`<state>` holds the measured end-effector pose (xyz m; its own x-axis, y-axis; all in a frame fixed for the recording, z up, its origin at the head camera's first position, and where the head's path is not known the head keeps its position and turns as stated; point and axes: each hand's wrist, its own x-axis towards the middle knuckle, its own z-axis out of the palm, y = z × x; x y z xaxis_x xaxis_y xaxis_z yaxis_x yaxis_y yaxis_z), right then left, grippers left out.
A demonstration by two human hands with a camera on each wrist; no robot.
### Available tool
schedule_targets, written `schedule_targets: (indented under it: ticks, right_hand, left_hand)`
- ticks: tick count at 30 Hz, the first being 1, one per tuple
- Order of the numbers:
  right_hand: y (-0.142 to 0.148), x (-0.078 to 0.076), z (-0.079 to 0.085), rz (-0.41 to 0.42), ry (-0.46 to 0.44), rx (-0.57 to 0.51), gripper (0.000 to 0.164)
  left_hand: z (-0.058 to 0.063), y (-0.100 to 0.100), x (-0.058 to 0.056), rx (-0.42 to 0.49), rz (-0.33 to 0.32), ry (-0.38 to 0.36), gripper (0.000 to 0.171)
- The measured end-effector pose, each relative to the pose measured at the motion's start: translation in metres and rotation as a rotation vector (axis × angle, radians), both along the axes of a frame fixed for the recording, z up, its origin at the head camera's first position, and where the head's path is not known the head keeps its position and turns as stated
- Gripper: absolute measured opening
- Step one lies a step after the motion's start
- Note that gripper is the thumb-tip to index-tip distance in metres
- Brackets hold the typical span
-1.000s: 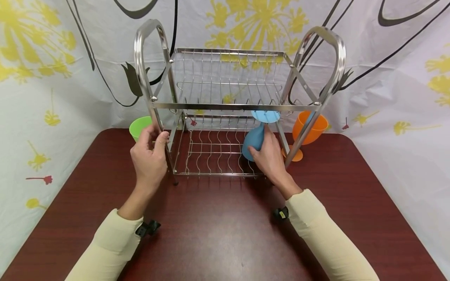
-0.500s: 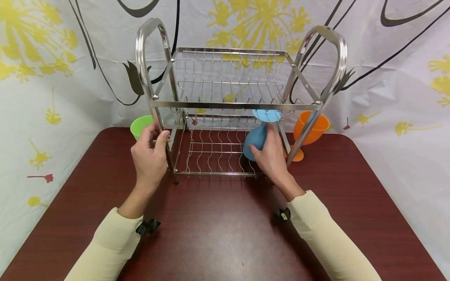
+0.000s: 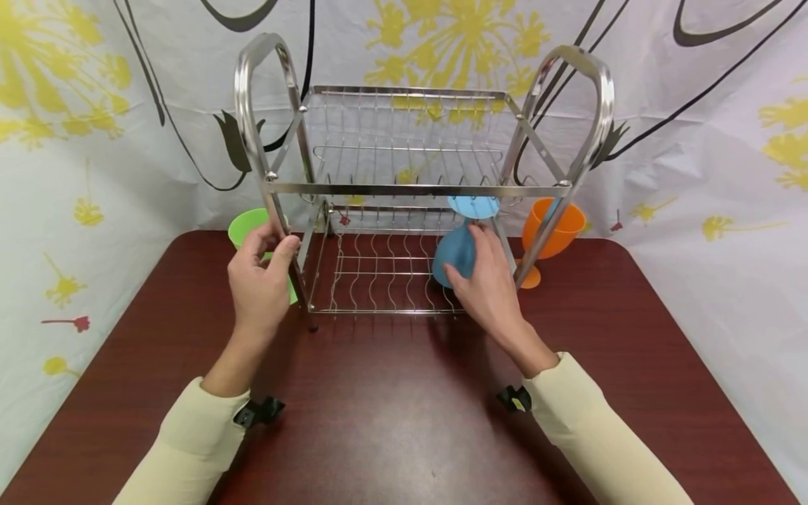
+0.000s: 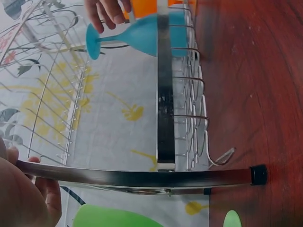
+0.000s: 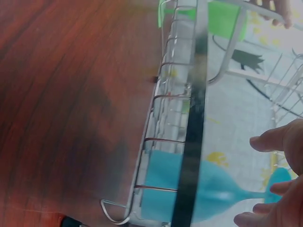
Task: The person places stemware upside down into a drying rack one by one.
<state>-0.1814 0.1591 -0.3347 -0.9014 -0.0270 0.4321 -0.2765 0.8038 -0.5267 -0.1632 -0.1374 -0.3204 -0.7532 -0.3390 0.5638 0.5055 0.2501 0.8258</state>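
Observation:
A blue plastic goblet stands upside down on the lower tier of a two-tier metal dish rack, at its right end. Its round foot points up just beneath the upper tier's front bar. My right hand is beside the goblet, and in the right wrist view the thumb and fingers are spread apart near the stem and foot. My left hand grips the rack's left front upright, its fingers curled behind the metal, as the left wrist view shows too.
A green goblet is by the rack's left side, partly hidden by my left hand. Upright beyond the right leg is an orange goblet. The rack is on a dark red wood table, with a patterned curtain behind.
My right hand has loosened from the blue goblet, its fingers spreading and drawing slightly back. The goblet stays in place on the lower tier. My left hand keeps its hold on the upright.

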Motion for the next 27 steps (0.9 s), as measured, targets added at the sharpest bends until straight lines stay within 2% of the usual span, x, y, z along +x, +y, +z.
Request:
schedule_targets:
  ticks: [7,15,27]
  right_hand:
    - [0.001,0.018,0.010,0.040,0.060,-0.004,0.068]
    - [0.004,0.026,0.015,0.059,0.063,-0.023,0.068]
    - [0.007,0.038,0.023,0.074,0.071,-0.054,0.065]
  left_hand:
    - [0.003,-0.004,-0.001,0.118,-0.088,-0.034,0.024]
    - [0.004,-0.003,-0.002,0.220,-0.135,-0.088,0.017]
    - [0.003,-0.003,-0.003,0.212,-0.122,-0.077,0.012]
